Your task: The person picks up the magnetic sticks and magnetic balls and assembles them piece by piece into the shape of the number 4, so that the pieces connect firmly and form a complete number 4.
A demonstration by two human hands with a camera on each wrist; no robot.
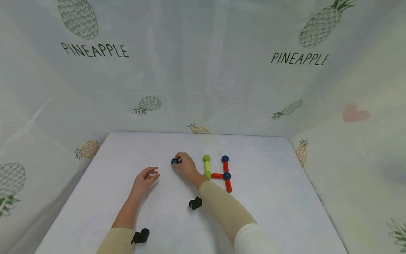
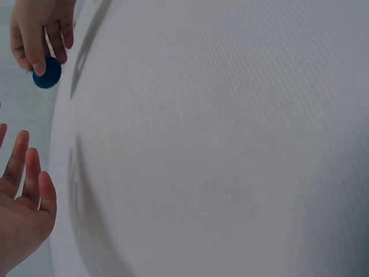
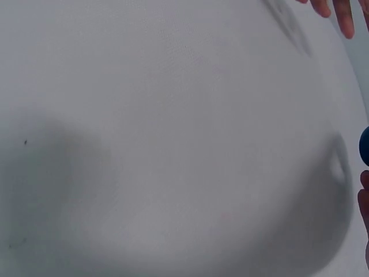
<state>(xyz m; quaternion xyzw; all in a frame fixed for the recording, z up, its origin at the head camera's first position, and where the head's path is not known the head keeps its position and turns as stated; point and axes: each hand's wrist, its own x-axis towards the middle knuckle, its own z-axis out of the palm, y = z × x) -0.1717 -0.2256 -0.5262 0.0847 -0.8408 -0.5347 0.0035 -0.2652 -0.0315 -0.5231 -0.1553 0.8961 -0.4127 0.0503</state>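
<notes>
My right hand (image 1: 186, 165) pinches a dark blue ball (image 1: 174, 161) between thumb and fingers, above the left-middle of the table. In the left wrist view the same blue ball (image 2: 47, 73) sits at the fingertips. My left hand (image 1: 145, 181) hovers to the left and nearer, its fingers loosely bent and holding nothing. Right of the right hand lies a figure of balls and rods: a green ball (image 1: 206, 158), a light green rod (image 1: 207, 166), another green ball (image 1: 207, 175), red rods (image 1: 217, 175) and blue balls (image 1: 227, 176). The right wrist view shows just part of the held ball (image 3: 365, 146).
A white table (image 1: 269, 208) spreads under both hands. Pale cloth with printed pineapples (image 1: 150, 103) hangs behind and at the sides. Black camera mounts (image 1: 141, 236) are on both wrists. The right forearm (image 1: 225, 208) crosses the table just in front of the figure.
</notes>
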